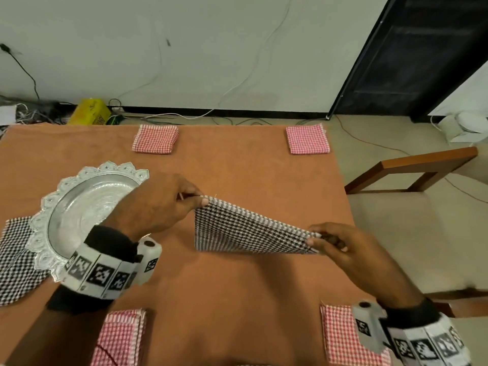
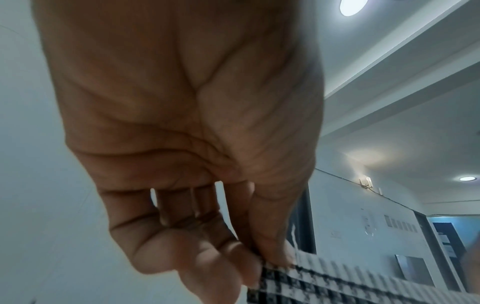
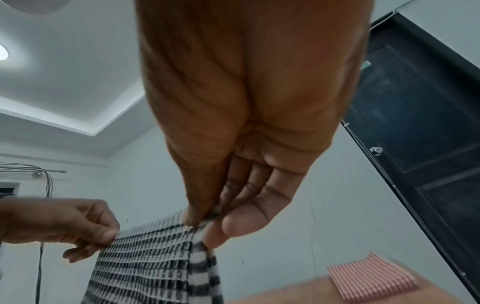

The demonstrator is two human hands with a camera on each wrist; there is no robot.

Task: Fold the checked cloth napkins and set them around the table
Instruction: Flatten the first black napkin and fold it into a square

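Note:
A black-and-white checked napkin (image 1: pixel 245 231) hangs over the middle of the brown table (image 1: pixel 232 291), stretched between both hands. My left hand (image 1: pixel 202 200) pinches its upper left corner; the pinch shows close up in the left wrist view, left hand (image 2: pixel 270 265), napkin (image 2: pixel 337 286). My right hand (image 1: pixel 315 240) pinches the right corner, also seen as right hand (image 3: pixel 205 224) on the napkin (image 3: pixel 145 265). Folded red checked napkins lie at the far left (image 1: pixel 155 140), far right (image 1: pixel 307 140), near left (image 1: pixel 120 336) and near right (image 1: pixel 343 336).
An ornate silver plate (image 1: pixel 79 207) sits at the left, resting on another black checked cloth (image 1: pixel 13 262). A wooden chair (image 1: pixel 417 170) stands off the table's right edge. A yellow box (image 1: pixel 91 112) and cables lie on the floor behind.

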